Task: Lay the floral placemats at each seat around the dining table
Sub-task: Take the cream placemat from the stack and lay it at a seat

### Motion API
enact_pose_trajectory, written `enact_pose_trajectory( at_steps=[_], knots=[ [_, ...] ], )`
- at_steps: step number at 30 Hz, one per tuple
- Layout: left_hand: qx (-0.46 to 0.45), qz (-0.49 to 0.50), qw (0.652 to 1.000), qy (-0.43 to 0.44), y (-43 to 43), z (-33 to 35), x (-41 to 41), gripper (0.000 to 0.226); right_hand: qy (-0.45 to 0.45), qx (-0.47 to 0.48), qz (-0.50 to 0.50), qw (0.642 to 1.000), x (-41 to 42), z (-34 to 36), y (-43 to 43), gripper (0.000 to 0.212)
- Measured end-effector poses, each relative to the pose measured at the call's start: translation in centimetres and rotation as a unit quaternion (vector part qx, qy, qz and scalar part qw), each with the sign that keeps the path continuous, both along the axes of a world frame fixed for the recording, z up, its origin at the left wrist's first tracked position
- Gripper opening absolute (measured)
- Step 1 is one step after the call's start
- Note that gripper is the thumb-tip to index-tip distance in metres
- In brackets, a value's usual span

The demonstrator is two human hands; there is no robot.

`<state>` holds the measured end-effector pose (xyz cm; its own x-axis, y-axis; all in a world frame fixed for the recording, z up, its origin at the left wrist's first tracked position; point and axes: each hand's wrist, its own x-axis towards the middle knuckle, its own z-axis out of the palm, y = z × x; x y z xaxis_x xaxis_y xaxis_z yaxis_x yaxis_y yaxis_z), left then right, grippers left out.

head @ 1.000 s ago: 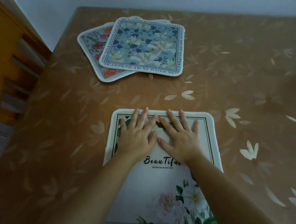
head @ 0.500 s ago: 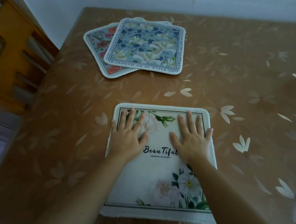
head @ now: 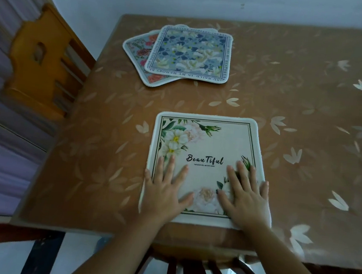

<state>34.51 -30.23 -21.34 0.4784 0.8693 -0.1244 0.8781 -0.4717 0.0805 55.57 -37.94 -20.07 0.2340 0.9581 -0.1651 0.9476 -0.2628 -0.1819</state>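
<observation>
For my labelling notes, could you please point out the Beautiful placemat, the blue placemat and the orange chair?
Beautiful placemat (head: 215, 145), head view, centre above the lettering.
blue placemat (head: 190, 53), head view, middle of its print.
orange chair (head: 26, 71), head view, backrest.

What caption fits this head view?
Left hand and right hand press the Beautiful placemat flat on the table; blue floral placemat overlaps pink floral placemat.

- The pink floral placemat (head: 140, 50) shows only its left edge and near corner; the blue floral placemat (head: 189, 53) covers the rest.
- The left hand (head: 165, 193) and the right hand (head: 245, 199) hide the "BeauTiful" placemat's (head: 206, 144) 2 near corners.
- Its small print (head: 204, 165) is unreadable.
</observation>
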Motion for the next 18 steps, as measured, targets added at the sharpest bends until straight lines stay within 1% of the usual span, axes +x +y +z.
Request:
enact_pose_trajectory(
  at_steps=[3,6,11,14,18],
  knots=[
    [-0.006,0.004,1.000,-0.005,-1.7,0.0,-0.3,0.072,-0.001,-0.007,-0.028,1.000,-1.5,0.0,-1.5,0.070],
    [-0.010,0.005,1.000,-0.004,-3.6,0.1,-0.5,0.069,0.008,-0.007,-0.026,1.000,-3.3,0.0,-2.8,0.074],
    [-0.018,0.006,1.000,-0.006,-5.6,0.7,-0.7,0.063,0.017,-0.007,-0.021,1.000,-5.1,0.3,-3.7,0.067],
    [-0.051,-0.003,0.999,-0.003,-6.6,1.0,-1.1,0.060,0.048,-0.010,-0.018,0.999,-5.6,0.8,-4.0,0.065],
    [-0.121,-0.034,0.992,0.014,-7.1,2.0,-1.7,0.059,0.086,-0.014,0.005,0.996,-6.8,1.8,-4.5,0.060]
  ],
)
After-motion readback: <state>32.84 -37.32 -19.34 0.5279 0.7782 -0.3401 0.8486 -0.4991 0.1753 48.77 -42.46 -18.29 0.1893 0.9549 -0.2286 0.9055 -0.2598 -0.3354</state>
